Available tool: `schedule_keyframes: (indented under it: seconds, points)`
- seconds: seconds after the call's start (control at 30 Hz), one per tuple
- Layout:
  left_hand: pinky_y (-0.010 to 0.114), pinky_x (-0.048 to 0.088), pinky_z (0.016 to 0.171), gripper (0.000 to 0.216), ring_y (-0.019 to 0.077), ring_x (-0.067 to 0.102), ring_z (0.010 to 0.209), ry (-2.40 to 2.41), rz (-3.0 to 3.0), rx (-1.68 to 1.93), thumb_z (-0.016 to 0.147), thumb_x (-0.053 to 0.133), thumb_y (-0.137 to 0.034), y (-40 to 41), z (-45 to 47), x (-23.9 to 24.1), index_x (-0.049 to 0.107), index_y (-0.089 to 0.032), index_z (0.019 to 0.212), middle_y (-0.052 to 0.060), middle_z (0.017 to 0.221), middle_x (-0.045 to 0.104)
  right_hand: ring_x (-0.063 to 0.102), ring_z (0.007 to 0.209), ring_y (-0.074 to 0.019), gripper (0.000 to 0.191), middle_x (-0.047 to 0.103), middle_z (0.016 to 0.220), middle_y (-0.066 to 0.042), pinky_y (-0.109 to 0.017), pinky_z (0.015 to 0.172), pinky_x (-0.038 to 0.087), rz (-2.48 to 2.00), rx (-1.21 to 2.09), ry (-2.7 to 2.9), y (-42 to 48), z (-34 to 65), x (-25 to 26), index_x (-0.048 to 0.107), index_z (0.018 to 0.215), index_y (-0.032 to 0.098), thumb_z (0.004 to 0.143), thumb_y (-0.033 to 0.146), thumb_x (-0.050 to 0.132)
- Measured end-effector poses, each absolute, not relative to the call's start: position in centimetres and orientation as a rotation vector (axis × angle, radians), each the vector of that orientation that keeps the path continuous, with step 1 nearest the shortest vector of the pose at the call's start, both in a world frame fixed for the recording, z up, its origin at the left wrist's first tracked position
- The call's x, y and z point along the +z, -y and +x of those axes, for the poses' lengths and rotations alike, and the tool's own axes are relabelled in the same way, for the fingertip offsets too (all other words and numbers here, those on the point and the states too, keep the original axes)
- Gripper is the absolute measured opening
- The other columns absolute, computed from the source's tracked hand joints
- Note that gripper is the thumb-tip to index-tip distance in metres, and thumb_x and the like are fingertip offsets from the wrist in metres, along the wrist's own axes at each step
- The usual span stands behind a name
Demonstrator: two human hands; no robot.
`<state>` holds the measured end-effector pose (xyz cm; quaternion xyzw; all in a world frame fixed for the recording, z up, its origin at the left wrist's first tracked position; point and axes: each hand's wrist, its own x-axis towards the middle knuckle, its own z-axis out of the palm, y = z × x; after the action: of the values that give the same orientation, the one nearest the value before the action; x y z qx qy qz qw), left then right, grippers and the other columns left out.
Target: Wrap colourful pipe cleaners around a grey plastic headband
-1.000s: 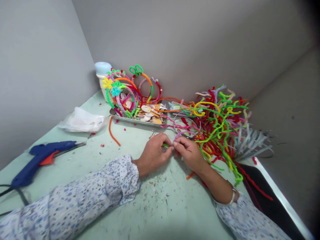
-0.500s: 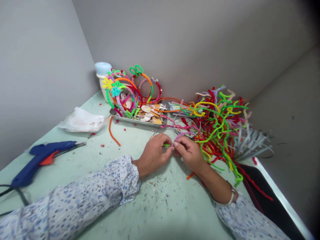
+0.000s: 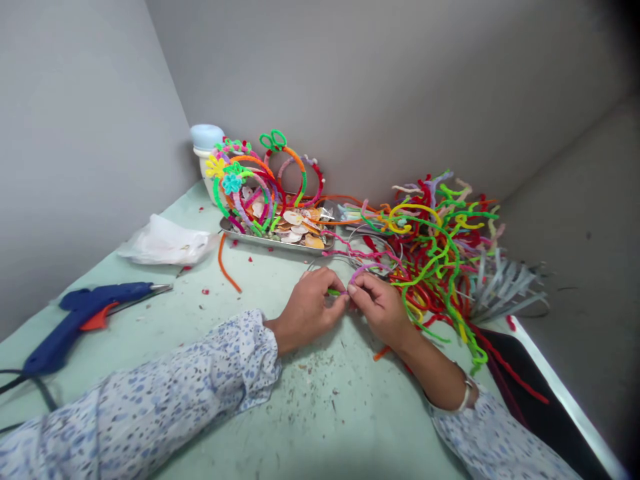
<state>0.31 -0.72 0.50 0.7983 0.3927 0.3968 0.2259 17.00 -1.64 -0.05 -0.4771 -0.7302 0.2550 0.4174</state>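
My left hand (image 3: 313, 308) is closed in a pinch, with a short stretch of green pipe cleaner (image 3: 333, 292) showing between its fingers. Just to its right, my right hand (image 3: 383, 308) pinches a purple pipe cleaner (image 3: 369, 267) that curves up over the fingers. The fingertips of both hands nearly meet where green and purple come together. My fingers hide most of that join, so how the two are fastened cannot be made out. Thin grey wire-like loops (image 3: 345, 257) lie just behind the hands.
A metal tray (image 3: 280, 244) of shells holds finished-looking fuzzy headbands (image 3: 295, 160). Right of it spreads a tangled heap of pipe cleaners (image 3: 440, 233) beside grey strips (image 3: 505, 287). At left lie a blue glue gun (image 3: 75, 327) and a plastic bag (image 3: 167, 241). An orange pipe cleaner (image 3: 223, 267) lies nearby.
Almost nothing differs. Both hands keep their pinch in the same place, and slightly more of the green pipe cleaner shows at my left fingers.
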Motion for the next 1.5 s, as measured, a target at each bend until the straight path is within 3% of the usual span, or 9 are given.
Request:
schedule_keyframes:
  seconds: [0.17, 0.4, 0.57, 0.8, 1.5]
  points:
    - [0.029, 0.038, 0.068, 0.005, 0.0146, 0.05, 0.073, -1.101, 2.186, 1.088, 0.081, 0.057, -0.021, 0.61, 0.25, 0.54, 0.055, -0.017, 0.078, 0.001, 0.076, 0.058, 0.048, 0.061, -0.0132, 0.02, 0.051, 0.067, 0.002, -0.026, 0.059, 0.039, -1.215, 0.671, 1.795, 1.6, 16.89, -0.25, 0.052, 0.071, 0.02, 0.089, 0.028, 0.05]
    - [0.029, 0.041, 0.07, 0.004, 0.015, 0.052, 0.076, -1.135, 2.071, 1.107, 0.082, 0.055, -0.021, 0.45, 0.22, 0.59, 0.055, -0.018, 0.081, 0.001, 0.081, 0.058, 0.054, 0.07, -0.0151, 0.006, 0.056, 0.085, -0.002, -0.029, 0.063, 0.046, -1.148, 0.556, 1.733, 1.56, 16.75, -0.52, 0.056, 0.084, 0.021, 0.087, 0.026, 0.055]
    - [0.028, 0.043, 0.07, 0.004, 0.015, 0.053, 0.079, -1.118, 1.993, 1.139, 0.083, 0.054, -0.02, 0.37, 0.15, 0.47, 0.056, -0.018, 0.085, 0.002, 0.082, 0.058, 0.058, 0.09, -0.0199, 0.01, 0.059, 0.096, -0.006, -0.034, 0.073, 0.05, -1.039, 0.41, 1.807, 1.69, 16.69, -0.26, 0.063, 0.092, 0.024, 0.085, 0.021, 0.056]
    - [0.029, 0.044, 0.073, 0.006, 0.0155, 0.054, 0.08, -1.106, 2.007, 1.099, 0.083, 0.052, -0.019, 0.33, 0.03, 0.64, 0.057, -0.017, 0.087, 0.002, 0.084, 0.059, 0.059, 0.094, -0.019, 0.02, 0.06, 0.098, -0.005, -0.035, 0.082, 0.049, -1.016, 0.299, 1.876, 1.51, 16.91, -0.36, 0.066, 0.1, 0.025, 0.086, 0.015, 0.055]
    - [0.031, 0.044, 0.077, 0.01, 0.0163, 0.054, 0.083, -1.08, 1.982, 1.118, 0.087, 0.05, -0.024, 0.36, -0.04, 0.45, 0.058, -0.018, 0.089, 0.003, 0.086, 0.059, 0.059, 0.094, -0.0205, 0.017, 0.061, 0.097, -0.005, -0.038, 0.082, 0.051, -1.044, 0.246, 1.879, 1.36, 17.12, -0.47, 0.064, 0.098, 0.027, 0.086, 0.018, 0.055]
